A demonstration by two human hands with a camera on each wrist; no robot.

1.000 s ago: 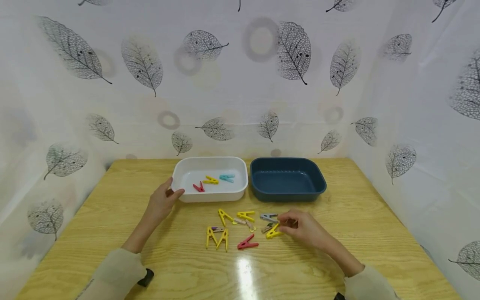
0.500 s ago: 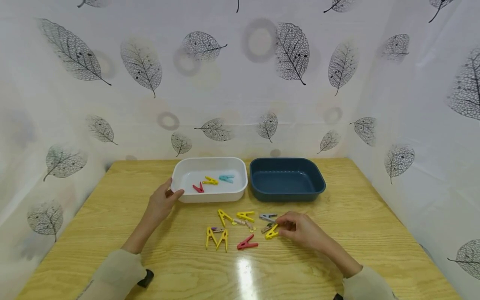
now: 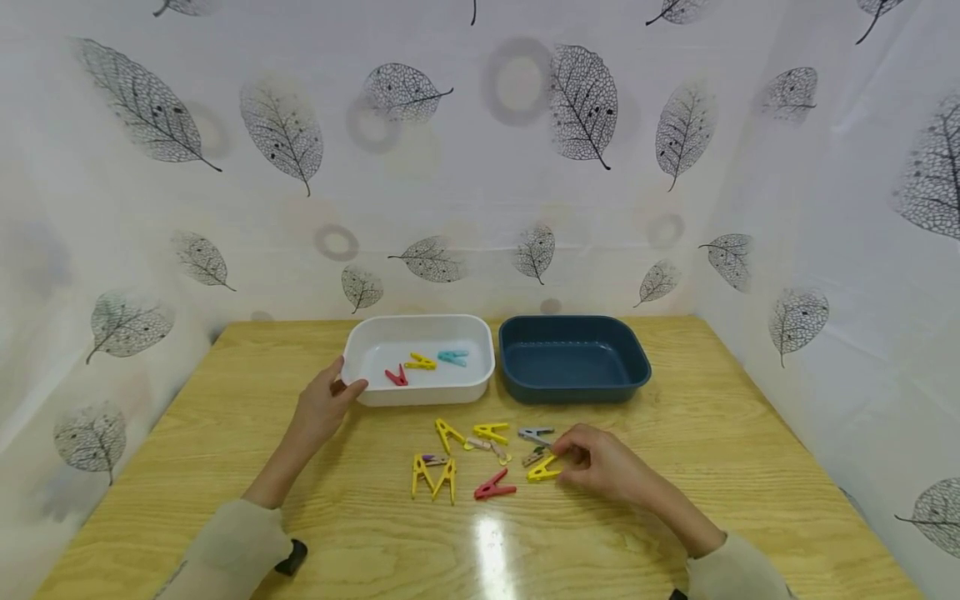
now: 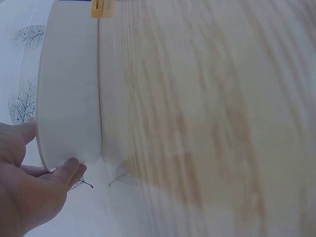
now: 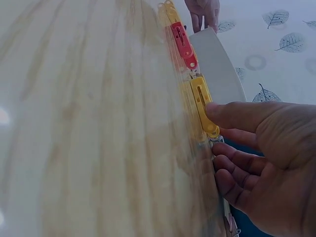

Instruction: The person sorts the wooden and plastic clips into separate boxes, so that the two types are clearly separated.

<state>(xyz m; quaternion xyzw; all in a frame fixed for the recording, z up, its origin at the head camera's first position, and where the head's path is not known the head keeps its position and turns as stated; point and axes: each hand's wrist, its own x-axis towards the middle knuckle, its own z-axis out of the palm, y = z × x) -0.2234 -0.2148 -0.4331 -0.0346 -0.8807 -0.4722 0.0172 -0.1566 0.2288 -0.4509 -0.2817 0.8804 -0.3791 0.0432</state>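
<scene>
My left hand (image 3: 324,407) holds the left front corner of a white plastic tray (image 3: 427,395), thumb on the front wall and fingers round the side. Inside the tray lie a red clothespin (image 3: 397,377), a yellow one and a light blue one. My right hand (image 3: 606,462) pinches a yellow clothespin (image 5: 202,101) between thumb and index finger, low over the table; its other fingers are curled. Right beside that hand lie a grey clothespin (image 3: 534,434) and a small wooden one with a dark green piece (image 3: 533,456).
A dark blue tray (image 3: 576,393) stands right of the white one. Between the hands, on the wooden table (image 3: 360,533), lie a red clothespin (image 3: 495,485), several yellow clothespins (image 3: 444,479) and small wooden ones (image 3: 477,443). A leaf-patterned cloth (image 3: 480,192) hangs around the table.
The yellow clothespin at my right hand has turned and shifted slightly, and the right fingers have drawn closer together on it. My left hand stays on the white tray.
</scene>
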